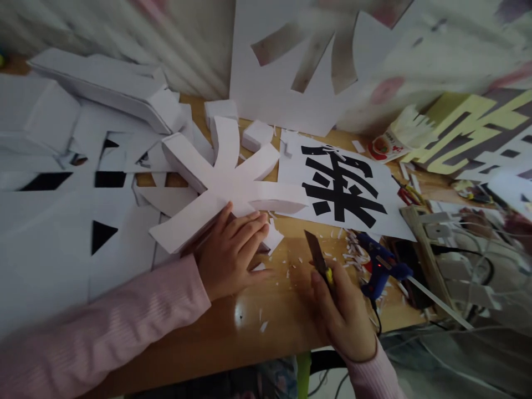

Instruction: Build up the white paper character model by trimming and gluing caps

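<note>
A large white foam-board character piece (233,185), built with raised sides and several arms, lies on the wooden table (270,321). My left hand (230,252) rests against its near edge, fingers stretched out and thumb apart. In my right hand (341,305) is a yellow-and-black utility knife (319,255), its blade pointing up and to the left, apart from the white piece. Beyond the piece lies a paper sheet printed with a black character (338,188). Small white scraps are scattered between my hands.
A blue glue gun (380,263) with a glue stick in it lies right of the knife. Red-handled pliers (409,194), a paper cup (394,141), and a power strip with cables (440,233) are farther right. White foam-board shapes (108,88) pile up at left.
</note>
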Action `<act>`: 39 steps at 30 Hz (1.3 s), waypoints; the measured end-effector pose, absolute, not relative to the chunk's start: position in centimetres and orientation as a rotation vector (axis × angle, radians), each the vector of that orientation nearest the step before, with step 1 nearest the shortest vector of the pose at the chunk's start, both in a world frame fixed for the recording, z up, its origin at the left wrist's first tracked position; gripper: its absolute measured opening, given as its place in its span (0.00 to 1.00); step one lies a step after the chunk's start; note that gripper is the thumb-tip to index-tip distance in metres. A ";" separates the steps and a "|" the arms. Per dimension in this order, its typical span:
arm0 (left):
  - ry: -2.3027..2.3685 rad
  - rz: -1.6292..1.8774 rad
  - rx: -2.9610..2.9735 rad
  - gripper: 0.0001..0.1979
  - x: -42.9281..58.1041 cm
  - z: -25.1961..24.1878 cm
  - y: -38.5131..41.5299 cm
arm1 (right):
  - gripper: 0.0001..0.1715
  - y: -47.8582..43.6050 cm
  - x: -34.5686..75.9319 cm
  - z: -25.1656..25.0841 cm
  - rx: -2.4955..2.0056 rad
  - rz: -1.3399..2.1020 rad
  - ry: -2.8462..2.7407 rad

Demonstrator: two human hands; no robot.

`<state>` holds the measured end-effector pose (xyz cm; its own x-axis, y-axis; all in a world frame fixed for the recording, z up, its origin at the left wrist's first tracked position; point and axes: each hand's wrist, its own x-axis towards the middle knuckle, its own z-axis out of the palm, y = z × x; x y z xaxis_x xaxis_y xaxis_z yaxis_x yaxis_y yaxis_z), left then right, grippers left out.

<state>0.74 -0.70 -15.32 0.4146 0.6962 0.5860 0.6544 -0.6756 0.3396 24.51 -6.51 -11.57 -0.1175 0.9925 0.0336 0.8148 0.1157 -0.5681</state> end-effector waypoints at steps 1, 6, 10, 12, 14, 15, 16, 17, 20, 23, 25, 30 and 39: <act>1.257 1.143 2.578 0.22 0.9 -15.3 -0.6 | 0.11 -6.5 24.5 -11.7 -1.787 0.592 -1.954; 1.245 1.275 2.608 0.14 1.4 -15.3 -0.2 | 0.13 -6.4 24.5 -12.1 -1.870 0.581 -1.911; 1.177 1.344 2.685 0.15 1.5 -15.5 0.1 | 0.15 -6.2 24.5 -12.3 -1.916 0.610 -1.892; 1.162 1.357 2.705 0.14 1.5 -15.6 0.1 | 0.18 -6.0 24.5 -12.4 -1.973 0.575 -1.905; 1.163 1.377 2.724 0.13 1.6 -15.5 0.2 | 0.22 -5.7 24.5 -12.7 -2.021 0.498 -1.945; 1.167 1.388 2.736 0.13 1.7 -15.5 0.3 | 0.24 -5.6 24.4 -12.9 -2.028 0.455 -1.976; 1.172 1.406 2.748 0.12 1.7 -15.4 0.3 | 0.26 -5.5 24.4 -13.1 -2.023 0.405 -2.010; 1.178 1.427 2.756 0.11 1.7 -15.4 0.4 | 0.28 -5.4 24.3 -13.4 -2.019 0.347 -2.043; 1.188 1.460 2.763 0.10 1.7 -15.6 0.6 | 0.31 -5.2 24.1 -14.1 -2.030 0.141 -2.116; 1.164 1.365 2.738 0.09 1.5 -15.7 0.8 | 0.32 -4.9 24.1 -14.8 -2.018 0.025 -2.152; 1.174 1.200 2.725 0.11 1.4 -15.6 0.9 | 0.31 -4.8 24.2 -15.3 -1.977 -0.015 -2.160; 1.225 0.929 2.728 0.15 1.7 -14.6 1.6 | 0.32 -5.5 24.7 -15.0 -1.889 -0.143 -2.160; 1.286 0.892 2.539 0.15 2.1 -11.2 4.1 | 0.25 -8.7 26.4 -10.4 -1.784 0.159 -1.854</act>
<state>2.10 4.12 -11.22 0.4526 0.7766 0.4381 0.6822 -0.6180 0.3907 26.44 -8.72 -10.38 0.0382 0.9514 0.3057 0.8854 0.1096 -0.4518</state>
